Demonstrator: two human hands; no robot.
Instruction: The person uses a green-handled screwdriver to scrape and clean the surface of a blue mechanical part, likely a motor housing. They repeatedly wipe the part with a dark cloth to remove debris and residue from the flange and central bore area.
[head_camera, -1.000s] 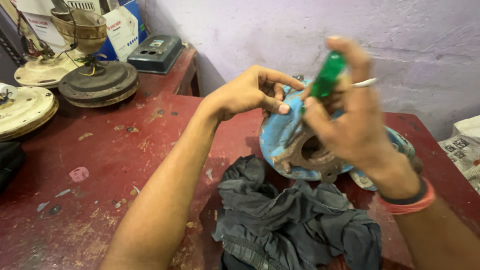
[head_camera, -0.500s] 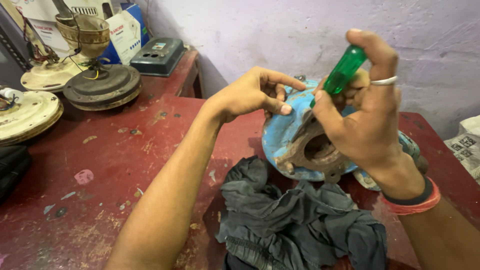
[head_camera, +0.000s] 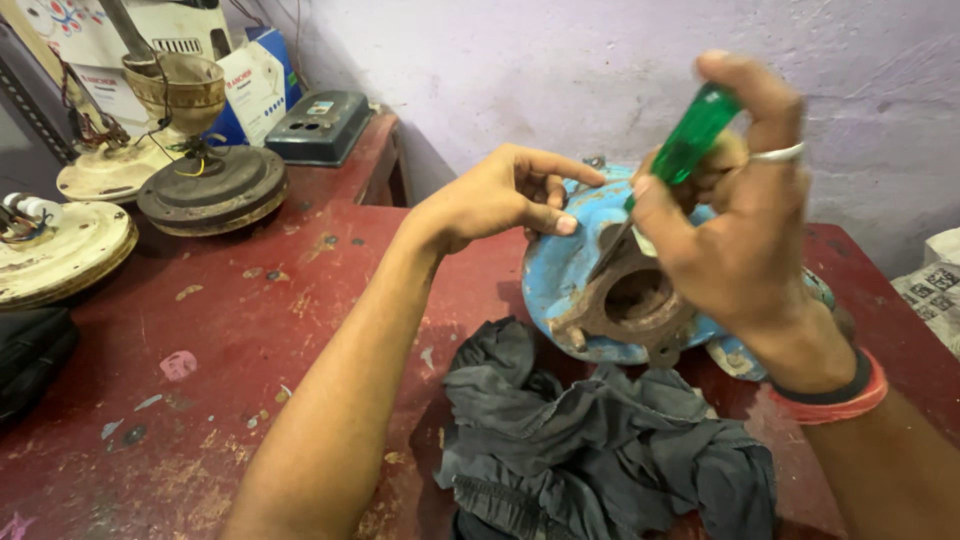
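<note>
Head view looks down on a red-painted wooden table (head_camera: 230, 330), its surface chipped and flecked with pale scraps. Tilted on its edge near the far side sits a round blue motor housing (head_camera: 570, 280) — cast metal, the paint worn, with a rusty brown hub and a dark round bore at its centre. A crumpled dark grey cloth (head_camera: 600, 440), soft and deeply folded, lies just in front of it and touches its lower rim.

The left hand (head_camera: 500, 195) rests on the upper left rim of the housing, fingers curled narrow with the thumb tip pressed against the blue metal. The right hand (head_camera: 725, 230) is closed around a screwdriver (head_camera: 690, 135) with a translucent green plastic handle; its thin steel shaft slants down to the left and meets the housing near the brown hub, between the two hands. A silver ring sits on one right finger, and a black and orange band circles the wrist.

At the far left stand a dull brown ceiling fan motor (head_camera: 210, 185) and a cream disc-shaped fan cover (head_camera: 65, 250) — both dusty. A dark grey box (head_camera: 320, 125) lies behind them.
</note>
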